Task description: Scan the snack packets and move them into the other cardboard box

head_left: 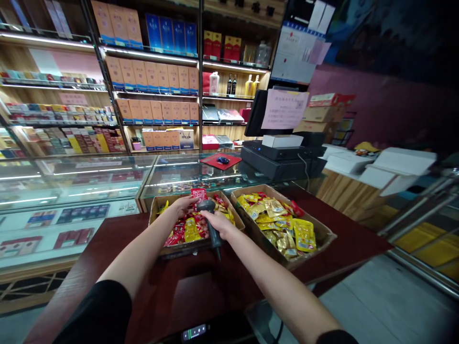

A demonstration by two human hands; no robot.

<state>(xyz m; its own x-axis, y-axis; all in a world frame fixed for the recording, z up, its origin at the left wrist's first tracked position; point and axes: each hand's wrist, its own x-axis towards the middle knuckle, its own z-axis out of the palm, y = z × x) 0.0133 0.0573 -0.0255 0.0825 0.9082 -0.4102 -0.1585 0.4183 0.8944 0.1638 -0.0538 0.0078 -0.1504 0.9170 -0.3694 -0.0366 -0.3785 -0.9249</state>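
My right hand point(221, 223) is wrapped round the handle of a dark barcode scanner point(212, 229), whose head tilts up over the left cardboard box point(153, 212). In my left hand point(183, 205), at the far side of that box, is a small red snack packet point(198, 193), held by its edge close to the scanner head. Red and yellow snack packets point(191, 230) fill the box below both hands. Beside it on the right, a second cardboard box point(328, 239) holds mostly yellow and gold packets point(272, 208). The scanner's cord hangs down from its handle.
Both boxes stand on a dark red table point(139, 258). Behind it runs a glass display counter point(172, 167) with a mouse point(223, 160) on a red mat. A monitor point(254, 112) and black till equipment point(272, 162) stand at the back right. Metal rails point(426, 210) are at the right.
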